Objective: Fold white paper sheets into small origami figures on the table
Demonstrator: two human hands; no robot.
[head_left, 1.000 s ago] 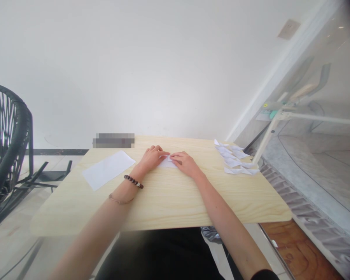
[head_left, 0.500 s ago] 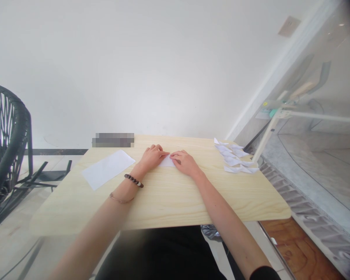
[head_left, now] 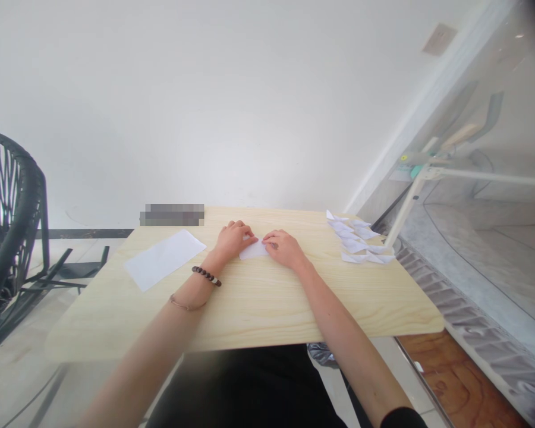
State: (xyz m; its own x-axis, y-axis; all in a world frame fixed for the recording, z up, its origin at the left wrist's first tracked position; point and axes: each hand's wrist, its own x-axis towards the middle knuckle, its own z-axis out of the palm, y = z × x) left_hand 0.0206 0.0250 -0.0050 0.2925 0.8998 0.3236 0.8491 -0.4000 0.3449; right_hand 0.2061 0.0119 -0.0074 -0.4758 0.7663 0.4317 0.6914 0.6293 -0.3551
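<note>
A small piece of white paper [head_left: 252, 251] lies on the wooden table between my two hands. My left hand [head_left: 234, 240], with a beaded bracelet on its wrist, pinches the paper's left side near the top edge. On the other side, my right hand [head_left: 283, 246] has its fingertips closed on the paper's upper right part. Parts of the paper are hidden under the fingers. Left of my left hand lies a flat stack or sheet of white paper [head_left: 164, 259]. Several folded white paper shapes [head_left: 355, 241] with pointed ends lie in rows at the right.
The light wooden table [head_left: 267, 315] stands against a white wall. A blurred-out dark object [head_left: 172, 215] sits at its back left. A black woven chair [head_left: 20, 196] is on the left. A white metal frame [head_left: 405, 214] and a grey sofa [head_left: 485, 238] are on the right.
My left fingers have shifted slightly on the paper, and more of its lower left edge shows. My right hand has barely moved.
</note>
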